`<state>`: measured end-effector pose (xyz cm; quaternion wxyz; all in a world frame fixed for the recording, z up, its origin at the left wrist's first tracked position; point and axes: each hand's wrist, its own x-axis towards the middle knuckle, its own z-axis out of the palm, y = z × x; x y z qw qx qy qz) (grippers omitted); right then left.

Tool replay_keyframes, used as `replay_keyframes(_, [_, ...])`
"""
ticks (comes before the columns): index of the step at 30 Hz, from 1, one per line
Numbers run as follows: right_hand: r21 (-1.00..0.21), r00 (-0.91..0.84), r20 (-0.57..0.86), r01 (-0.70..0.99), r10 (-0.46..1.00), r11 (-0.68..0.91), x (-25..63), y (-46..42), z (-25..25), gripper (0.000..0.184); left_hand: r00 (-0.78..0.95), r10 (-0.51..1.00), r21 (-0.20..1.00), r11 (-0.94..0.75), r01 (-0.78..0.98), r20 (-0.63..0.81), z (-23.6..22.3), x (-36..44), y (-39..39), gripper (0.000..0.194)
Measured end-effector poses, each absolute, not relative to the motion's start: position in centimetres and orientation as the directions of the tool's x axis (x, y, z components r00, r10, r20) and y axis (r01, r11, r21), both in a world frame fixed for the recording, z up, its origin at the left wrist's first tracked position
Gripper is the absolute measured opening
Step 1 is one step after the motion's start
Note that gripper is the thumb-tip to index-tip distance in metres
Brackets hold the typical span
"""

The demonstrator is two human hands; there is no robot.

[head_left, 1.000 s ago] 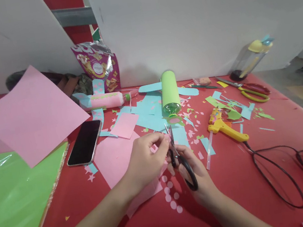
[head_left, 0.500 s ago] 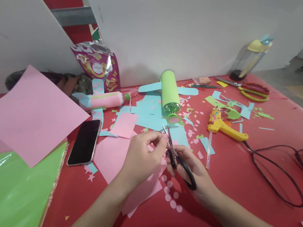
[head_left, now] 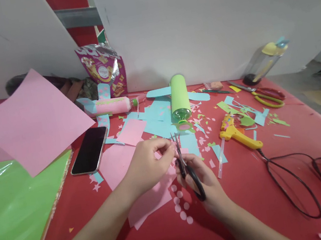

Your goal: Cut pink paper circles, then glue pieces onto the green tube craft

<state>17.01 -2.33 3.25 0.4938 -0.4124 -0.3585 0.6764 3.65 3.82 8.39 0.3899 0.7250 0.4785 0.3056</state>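
Scissors with black handles (head_left: 200, 187) sit gripped in the right hand (head_left: 211, 183), blades apart, beside a tiny pink paper scrap (head_left: 173, 146) that the left hand (head_left: 148, 165) pinches, likely to keep it steady. Seven pink paper circles (head_left: 183, 215) lie near the hands, and two bottle planes (head_left: 178, 94), one green, one pink, lie behind.

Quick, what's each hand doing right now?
Left hand: closed, pinching a bit of pink paper.
Right hand: closed, holding scissors, blades slightly open.
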Motion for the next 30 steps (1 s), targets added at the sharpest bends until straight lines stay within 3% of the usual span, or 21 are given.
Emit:
replay_keyframes(18, [-0.91, -0.185, -0.215, -0.319, 0.959, -0.266, 16.9, -2.4, 3.2, 0.031, 0.436, 0.9, 0.786, -0.256, 0.563, -0.02, 9.2, 2.3, 4.4, 0.023])
replay_keyframes(26, [-0.85, -0.294, -0.343, -0.306, 0.892, -0.428, 16.8, -2.7, 3.3, 0.036, 0.481, 0.871, 0.803, -0.211, 0.557, -0.105, 10.1, 1.7, 4.7, 0.023])
replay_keyframes(30, [-0.876, -0.243, -0.31, -0.303, 0.919, -0.375, 16.8, -2.7, 3.4, 0.032, 0.507, 0.85, 0.808, -0.197, 0.556, -0.141, 10.3, 1.4, 4.9, 0.024])
